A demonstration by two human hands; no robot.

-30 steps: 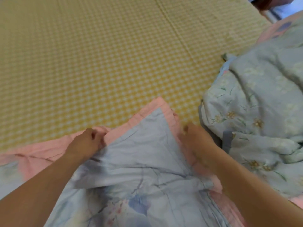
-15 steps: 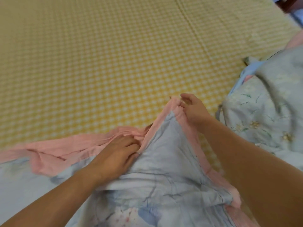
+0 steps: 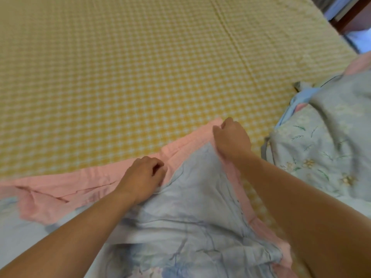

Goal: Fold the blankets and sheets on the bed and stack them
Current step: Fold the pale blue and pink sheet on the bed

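A pale blue sheet with a pink border (image 3: 192, 197) lies crumpled on the near part of the bed. My right hand (image 3: 230, 137) grips the pink corner at the sheet's far tip. A little nearer and to the left, my left hand (image 3: 143, 174) rests on the pink border with its fingers curled into the fabric. A second blanket (image 3: 325, 145), grey-blue with small flowers, lies bunched up at the right.
The bed is covered by a yellow checked sheet (image 3: 140, 67) with a raised seam running away from me. At the far right corner a dark wooden frame (image 3: 349, 19) and some blue fabric show beyond the bed's edge.
My right hand slid up the pink border to the sheet's corner and took hold of it. My left hand moved right along the edge, and the pink border is drawn out straighter.
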